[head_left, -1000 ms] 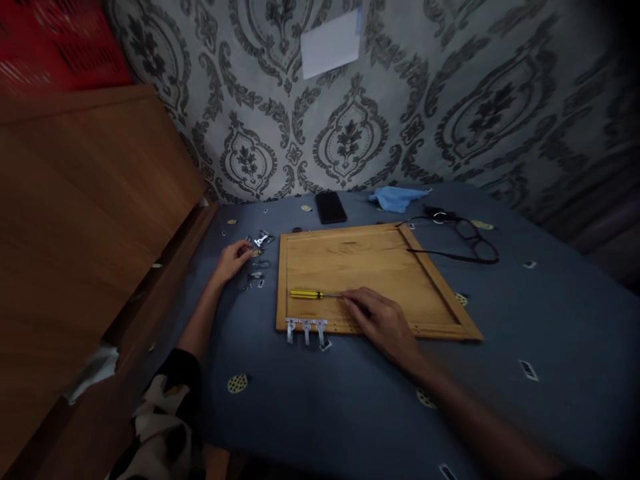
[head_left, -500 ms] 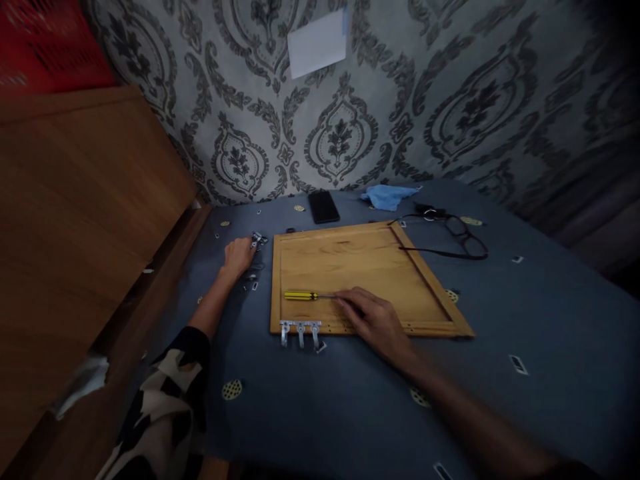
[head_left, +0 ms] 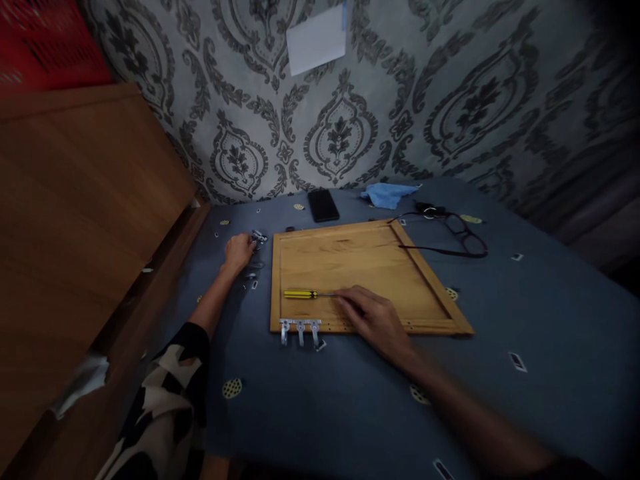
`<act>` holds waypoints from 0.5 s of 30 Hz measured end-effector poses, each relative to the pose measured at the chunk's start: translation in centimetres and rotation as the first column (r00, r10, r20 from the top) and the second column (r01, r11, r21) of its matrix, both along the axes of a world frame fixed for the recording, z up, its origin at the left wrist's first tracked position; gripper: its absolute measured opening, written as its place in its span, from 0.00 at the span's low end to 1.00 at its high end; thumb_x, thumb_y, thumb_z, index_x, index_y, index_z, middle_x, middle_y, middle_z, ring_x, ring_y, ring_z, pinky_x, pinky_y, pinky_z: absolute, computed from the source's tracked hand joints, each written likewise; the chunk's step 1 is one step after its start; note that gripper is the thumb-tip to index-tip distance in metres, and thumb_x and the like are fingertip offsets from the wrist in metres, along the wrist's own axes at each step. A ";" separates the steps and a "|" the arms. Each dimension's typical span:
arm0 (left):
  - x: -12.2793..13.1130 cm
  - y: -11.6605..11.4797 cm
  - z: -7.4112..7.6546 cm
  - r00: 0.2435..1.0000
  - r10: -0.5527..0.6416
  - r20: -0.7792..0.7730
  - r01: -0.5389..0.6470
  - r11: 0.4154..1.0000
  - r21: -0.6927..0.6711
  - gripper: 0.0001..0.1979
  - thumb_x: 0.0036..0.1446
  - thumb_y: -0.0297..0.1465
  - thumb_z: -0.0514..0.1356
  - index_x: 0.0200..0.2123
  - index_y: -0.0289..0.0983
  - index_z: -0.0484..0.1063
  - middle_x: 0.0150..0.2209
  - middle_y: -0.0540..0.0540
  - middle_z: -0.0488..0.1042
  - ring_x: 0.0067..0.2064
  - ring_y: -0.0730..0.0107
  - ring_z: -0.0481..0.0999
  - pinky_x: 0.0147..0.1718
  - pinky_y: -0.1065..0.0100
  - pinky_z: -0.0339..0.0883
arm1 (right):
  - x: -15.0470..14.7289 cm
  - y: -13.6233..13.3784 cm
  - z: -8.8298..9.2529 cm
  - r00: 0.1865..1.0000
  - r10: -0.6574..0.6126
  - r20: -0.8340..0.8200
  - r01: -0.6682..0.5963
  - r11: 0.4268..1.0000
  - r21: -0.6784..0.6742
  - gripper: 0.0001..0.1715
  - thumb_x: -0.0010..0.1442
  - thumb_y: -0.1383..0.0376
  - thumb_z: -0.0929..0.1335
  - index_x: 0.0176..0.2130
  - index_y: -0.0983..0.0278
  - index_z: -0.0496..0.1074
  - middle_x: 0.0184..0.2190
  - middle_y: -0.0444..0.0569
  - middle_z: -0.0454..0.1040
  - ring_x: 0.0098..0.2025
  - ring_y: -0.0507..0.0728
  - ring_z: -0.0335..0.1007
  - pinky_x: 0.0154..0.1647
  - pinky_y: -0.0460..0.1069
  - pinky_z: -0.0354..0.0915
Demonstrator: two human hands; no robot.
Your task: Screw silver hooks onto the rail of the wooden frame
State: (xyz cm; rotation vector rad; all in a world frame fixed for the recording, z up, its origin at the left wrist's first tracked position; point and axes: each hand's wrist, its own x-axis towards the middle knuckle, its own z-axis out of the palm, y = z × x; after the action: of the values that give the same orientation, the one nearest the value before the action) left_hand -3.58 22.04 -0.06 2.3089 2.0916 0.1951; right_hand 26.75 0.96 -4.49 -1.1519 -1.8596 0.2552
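Observation:
My right hand [head_left: 373,317] pinches the metal shaft of a screwdriver [head_left: 301,294] with a yellow and black handle. The tool lies over a framed wooden panel [head_left: 345,260], its handle pointing left. Three metal hooks [head_left: 301,330] sit side by side on the panel's near left edge, their curved ends hanging past it. Left of the panel, my left hand [head_left: 239,252] is closed at a small pile of metal pieces [head_left: 259,237]; what its fingertips hold is too small to make out. More small metal parts [head_left: 254,268] lie just below that hand.
Behind the panel are a black phone [head_left: 323,205] and a blue cloth [head_left: 389,195]. Dark-framed glasses [head_left: 465,243] rest at its right, one arm over the frame. A wooden cabinet [head_left: 90,200] stands along the left, with a red basket [head_left: 50,47] on top. Patterned wall behind.
My left hand has drawn back slightly from the pile of metal pieces, so more of the pile shows. My right hand and the screwdriver hold the same place.

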 end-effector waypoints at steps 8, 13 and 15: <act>0.5 -0.8 0.8 0.996 -0.016 -0.083 0.021 0.998 0.056 0.15 0.70 0.40 0.62 0.51 0.35 0.75 0.51 0.41 0.78 0.52 0.60 0.79 0.53 0.52 0.76 | -0.1 0.0 0.1 1.000 -0.010 0.008 0.010 1.000 -0.007 0.12 0.71 0.66 0.64 0.45 0.60 0.78 0.37 0.52 0.84 0.38 0.60 0.83 0.41 0.54 0.79; 0.6 -1.2 1.2 0.994 -0.011 -0.113 0.021 0.995 0.094 0.13 0.73 0.37 0.57 0.50 0.36 0.76 0.49 0.40 0.80 0.51 0.58 0.80 0.52 0.56 0.72 | 0.0 0.0 0.1 1.000 -0.003 0.017 0.003 1.000 0.000 0.12 0.71 0.66 0.65 0.45 0.60 0.78 0.38 0.52 0.84 0.39 0.60 0.83 0.42 0.54 0.79; 0.7 -1.4 1.3 0.992 -0.017 -0.127 0.031 0.994 0.108 0.13 0.73 0.35 0.54 0.49 0.38 0.77 0.50 0.38 0.81 0.52 0.55 0.80 0.48 0.60 0.70 | 0.0 0.0 0.2 1.000 -0.004 0.015 0.004 1.000 -0.015 0.12 0.72 0.66 0.64 0.46 0.60 0.78 0.38 0.52 0.84 0.39 0.60 0.83 0.43 0.54 0.78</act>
State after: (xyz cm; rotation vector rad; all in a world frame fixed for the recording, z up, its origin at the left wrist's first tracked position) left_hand -2.90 20.67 1.29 2.4696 2.1604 0.1722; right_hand 26.74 0.96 -4.32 -1.1704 -1.8707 0.2593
